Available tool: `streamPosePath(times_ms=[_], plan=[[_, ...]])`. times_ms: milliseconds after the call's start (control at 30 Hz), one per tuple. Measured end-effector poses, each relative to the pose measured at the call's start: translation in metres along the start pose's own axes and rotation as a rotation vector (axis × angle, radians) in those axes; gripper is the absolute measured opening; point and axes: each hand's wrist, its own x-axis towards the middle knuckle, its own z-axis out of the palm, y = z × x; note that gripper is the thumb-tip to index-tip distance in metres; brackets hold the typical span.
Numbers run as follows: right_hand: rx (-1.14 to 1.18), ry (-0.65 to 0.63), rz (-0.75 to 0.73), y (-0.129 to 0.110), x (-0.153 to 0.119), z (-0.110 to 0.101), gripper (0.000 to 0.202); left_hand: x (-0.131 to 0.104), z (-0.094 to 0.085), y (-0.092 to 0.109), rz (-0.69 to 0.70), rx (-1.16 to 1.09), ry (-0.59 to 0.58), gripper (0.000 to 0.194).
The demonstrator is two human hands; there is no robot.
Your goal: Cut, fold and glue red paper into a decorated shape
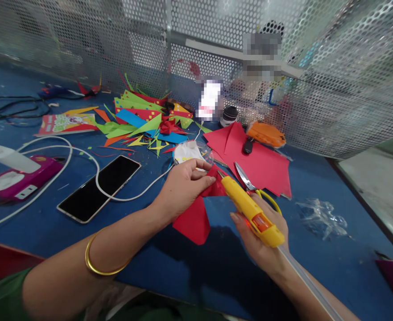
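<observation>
My left hand pinches a folded red paper piece, whose wide end hangs down toward me. In my right hand is a yellow hot glue gun with a clear glue stick out of its back. The gun's metal tip points up and left, at the upper part of the red paper; whether it touches is hard to tell. Just beyond the gun lie open scissors with yellow handles. Behind my left fingers sits a round clear dish with white material in it.
A black phone and white cable lie left, near a purple power strip. Colored paper scraps lie beyond. Red sheets and crumpled clear plastic are right. Perforated metal panels line the back.
</observation>
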Motion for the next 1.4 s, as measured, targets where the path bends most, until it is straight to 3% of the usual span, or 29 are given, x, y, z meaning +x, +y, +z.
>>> streamPosePath(times_ms=[1400], plan=[[0.030, -0.039, 0.033, -0.0023, 0.0010, -0.0031, 0.023, 0.0009, 0.0009, -0.0010, 0.010, -0.001, 0.004, 0.023]])
